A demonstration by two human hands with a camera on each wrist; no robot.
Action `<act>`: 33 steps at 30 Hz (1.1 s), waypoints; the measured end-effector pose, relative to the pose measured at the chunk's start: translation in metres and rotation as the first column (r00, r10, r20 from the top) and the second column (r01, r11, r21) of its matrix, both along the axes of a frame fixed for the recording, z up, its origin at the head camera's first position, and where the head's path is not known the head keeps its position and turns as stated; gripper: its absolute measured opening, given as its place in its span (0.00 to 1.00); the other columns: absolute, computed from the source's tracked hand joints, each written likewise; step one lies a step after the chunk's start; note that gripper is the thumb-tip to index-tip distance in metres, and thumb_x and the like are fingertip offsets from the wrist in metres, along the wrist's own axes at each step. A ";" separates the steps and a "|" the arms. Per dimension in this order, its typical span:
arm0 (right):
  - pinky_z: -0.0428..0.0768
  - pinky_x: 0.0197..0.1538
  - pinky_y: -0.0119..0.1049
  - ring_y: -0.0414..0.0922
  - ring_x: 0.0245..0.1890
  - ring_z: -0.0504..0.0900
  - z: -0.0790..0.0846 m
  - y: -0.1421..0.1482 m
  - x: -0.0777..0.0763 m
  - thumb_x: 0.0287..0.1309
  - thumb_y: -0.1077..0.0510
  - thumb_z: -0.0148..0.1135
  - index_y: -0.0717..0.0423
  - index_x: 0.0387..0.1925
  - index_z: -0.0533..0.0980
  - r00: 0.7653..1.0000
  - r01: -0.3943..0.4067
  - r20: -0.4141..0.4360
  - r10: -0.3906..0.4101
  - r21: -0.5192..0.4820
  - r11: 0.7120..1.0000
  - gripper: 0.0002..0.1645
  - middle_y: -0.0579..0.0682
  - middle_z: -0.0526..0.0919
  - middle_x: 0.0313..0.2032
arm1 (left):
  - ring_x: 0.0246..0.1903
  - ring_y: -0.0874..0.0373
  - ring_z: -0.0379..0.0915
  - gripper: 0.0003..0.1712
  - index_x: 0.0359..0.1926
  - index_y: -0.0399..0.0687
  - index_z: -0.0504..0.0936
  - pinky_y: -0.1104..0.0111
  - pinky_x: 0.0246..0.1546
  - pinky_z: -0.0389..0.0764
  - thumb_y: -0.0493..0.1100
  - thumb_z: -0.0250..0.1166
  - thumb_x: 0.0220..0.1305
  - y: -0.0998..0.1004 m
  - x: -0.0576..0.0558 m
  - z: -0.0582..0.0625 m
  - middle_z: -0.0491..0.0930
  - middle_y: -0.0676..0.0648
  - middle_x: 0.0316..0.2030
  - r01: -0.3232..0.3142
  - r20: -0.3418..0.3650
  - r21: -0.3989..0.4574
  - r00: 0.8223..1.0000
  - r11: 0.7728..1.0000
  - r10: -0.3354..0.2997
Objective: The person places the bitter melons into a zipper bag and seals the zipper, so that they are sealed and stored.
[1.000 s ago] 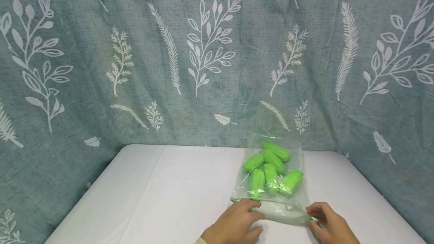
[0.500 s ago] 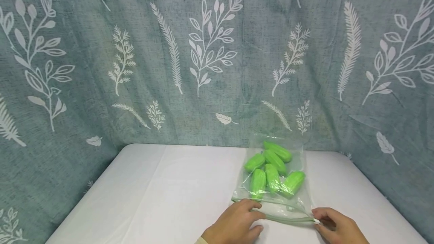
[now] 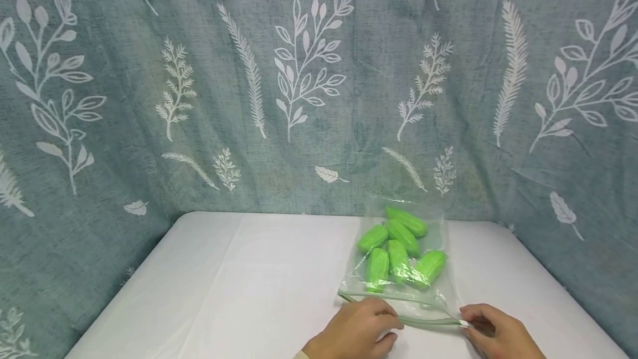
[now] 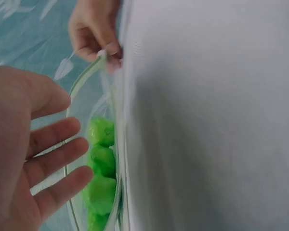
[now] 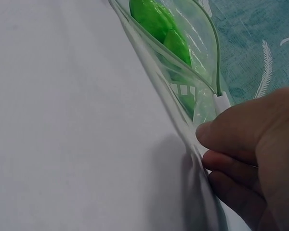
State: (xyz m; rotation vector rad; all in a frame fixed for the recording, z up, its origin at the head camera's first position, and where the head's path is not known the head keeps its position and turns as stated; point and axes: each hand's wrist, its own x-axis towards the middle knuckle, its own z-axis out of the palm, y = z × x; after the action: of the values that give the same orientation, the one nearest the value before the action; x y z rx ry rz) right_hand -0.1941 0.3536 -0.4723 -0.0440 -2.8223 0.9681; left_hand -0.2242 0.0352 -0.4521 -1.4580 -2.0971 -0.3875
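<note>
A clear zip bag (image 3: 433, 301) with a green-edged mouth lies on the white table, its mouth facing me and gaping. Inside are several bright green oblong pieces (image 3: 399, 237) with a lumpy, shiny surface. My right hand (image 3: 500, 334) pinches the bag's right mouth corner, beside a white slider (image 5: 222, 102) on the zip. At the left part of the mouth is my left hand (image 3: 356, 328). Its fingers (image 4: 62, 156) are extended and spread in the left wrist view, along the mouth's edge without gripping it. Whether they touch the edge, I cannot tell.
The white table (image 3: 249, 292) extends well to the left of the bag. Behind it hangs a blue-green curtain (image 3: 359, 159) with white leaf prints, which also runs along both sides. The bag's far end reaches the table's back edge.
My right hand has shifted a little right, with the bag's corner in its fingers. My left hand has slid slightly right along the mouth, uncovering its left corner. The green pieces keep their arrangement.
</note>
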 end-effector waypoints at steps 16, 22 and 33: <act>0.82 0.38 0.28 0.37 0.36 0.85 0.003 0.007 0.001 0.50 0.62 0.75 0.54 0.36 0.83 1.000 -0.008 -0.018 0.008 0.018 1.000 0.10 0.51 0.86 0.44 | 0.39 0.69 0.77 0.09 0.36 0.57 0.90 0.82 0.42 0.74 0.38 0.67 0.57 0.037 -0.006 0.020 0.81 0.60 0.36 0.005 -0.083 0.202 0.997 0.979 0.012; 0.82 0.39 0.29 0.37 0.36 0.85 0.003 0.005 -0.001 0.51 0.62 0.75 0.55 0.36 0.83 1.000 -0.022 -0.018 0.023 0.029 0.999 0.10 0.51 0.86 0.44 | 0.41 0.68 0.77 0.08 0.36 0.57 0.90 0.81 0.47 0.74 0.39 0.69 0.56 0.053 -0.010 0.019 0.82 0.59 0.37 0.003 -0.087 0.190 0.996 0.982 0.014; 0.81 0.38 0.28 0.36 0.36 0.84 0.006 0.005 0.002 0.51 0.63 0.75 0.53 0.37 0.84 0.998 -0.049 -0.028 0.050 0.047 0.998 0.10 0.48 0.86 0.43 | 0.41 0.71 0.76 0.09 0.38 0.62 0.90 0.82 0.47 0.73 0.45 0.71 0.55 0.081 -0.016 0.008 0.82 0.61 0.38 -0.018 -0.160 0.137 0.986 0.990 0.040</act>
State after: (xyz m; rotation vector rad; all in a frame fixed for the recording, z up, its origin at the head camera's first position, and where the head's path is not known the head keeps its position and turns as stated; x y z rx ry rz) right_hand -0.1920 0.3590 -0.4663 0.0454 -2.8302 0.9048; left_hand -0.2399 0.1158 -0.4440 -1.3334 -1.9226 -0.3788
